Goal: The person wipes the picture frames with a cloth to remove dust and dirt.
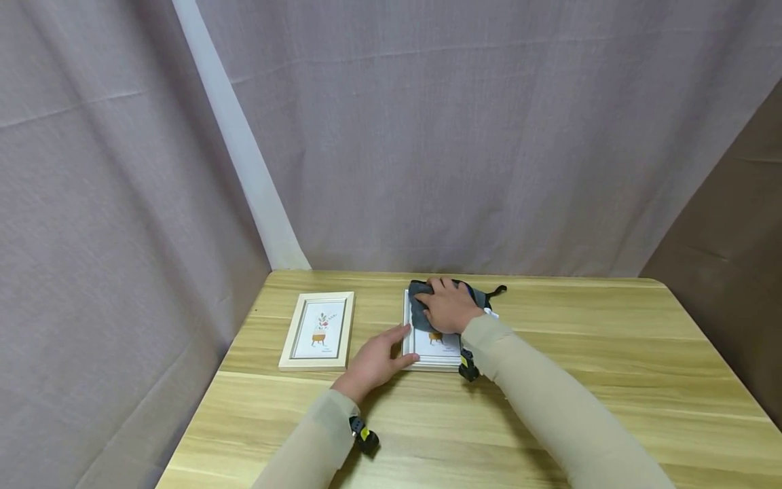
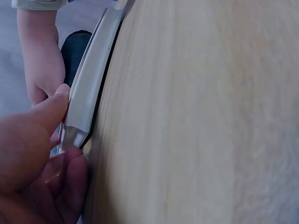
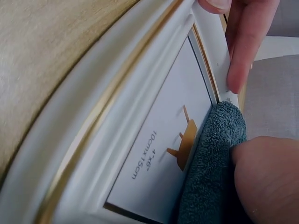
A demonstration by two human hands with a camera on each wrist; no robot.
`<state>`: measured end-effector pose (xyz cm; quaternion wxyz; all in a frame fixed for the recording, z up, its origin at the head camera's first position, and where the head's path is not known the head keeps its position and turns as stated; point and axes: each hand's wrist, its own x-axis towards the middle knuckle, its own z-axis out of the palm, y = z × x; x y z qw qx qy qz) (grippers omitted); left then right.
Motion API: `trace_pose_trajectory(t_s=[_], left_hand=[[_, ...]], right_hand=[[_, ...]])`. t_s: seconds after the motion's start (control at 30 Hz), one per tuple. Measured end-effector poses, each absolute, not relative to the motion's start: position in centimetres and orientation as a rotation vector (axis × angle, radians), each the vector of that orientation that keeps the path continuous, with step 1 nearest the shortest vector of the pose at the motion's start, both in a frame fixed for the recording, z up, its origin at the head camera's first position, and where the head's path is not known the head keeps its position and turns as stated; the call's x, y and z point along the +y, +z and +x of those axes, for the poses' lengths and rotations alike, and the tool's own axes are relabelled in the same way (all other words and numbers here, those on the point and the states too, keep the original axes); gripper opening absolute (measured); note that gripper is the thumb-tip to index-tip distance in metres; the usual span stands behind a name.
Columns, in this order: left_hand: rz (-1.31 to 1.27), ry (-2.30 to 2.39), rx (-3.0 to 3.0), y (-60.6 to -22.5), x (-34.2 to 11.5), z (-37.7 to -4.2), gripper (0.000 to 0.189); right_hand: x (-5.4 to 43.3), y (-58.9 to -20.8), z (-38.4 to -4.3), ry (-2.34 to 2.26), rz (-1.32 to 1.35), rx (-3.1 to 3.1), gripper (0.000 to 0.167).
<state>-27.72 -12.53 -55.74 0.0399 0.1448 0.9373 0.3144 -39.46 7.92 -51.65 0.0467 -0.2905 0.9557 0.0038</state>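
A white picture frame (image 1: 406, 346) with a thin gold line lies on the table, its card showing an orange pot on legs. My left hand (image 1: 374, 360) holds the near left corner, thumb on the near edge and fingers along the left side. Over the frame's upper part lies a dark grey-blue terry cloth (image 3: 212, 158), covering much of the picture. My right hand (image 1: 451, 307) presses on this cloth with its fingers spread forward. A black loop (image 1: 497, 291) of the cloth sticks out to the right.
Left of my hands a second, cream picture frame (image 1: 348, 333) with a potted-plant print lies flat on the wooden table (image 1: 611, 353). Grey curtains (image 1: 458, 149) hang right behind the table's far edge and along its left side.
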Motion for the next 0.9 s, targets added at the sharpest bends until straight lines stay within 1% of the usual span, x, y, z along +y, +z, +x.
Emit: trace_pose_trajectory(t_s=[0.3,0.57,0.9], left_hand=[[0.403,0.940,2.886,-55.6,-12.2,-27.7,0.077],[0.403,0.961,2.875,-55.5,-12.1,-27.6,0.077],[0.373,0.977,2.856,-55.4,-12.1,-27.4,0.077]], right_hand=[[9.0,-51.1,-39.6,-0.005,-0.867,2.900,0.050],[10.4,-51.5,-40.0,-0.043,-0.841,2.897,0.051],[12.3,-50.7,-39.4,-0.054,-0.802,2.893,0.050]])
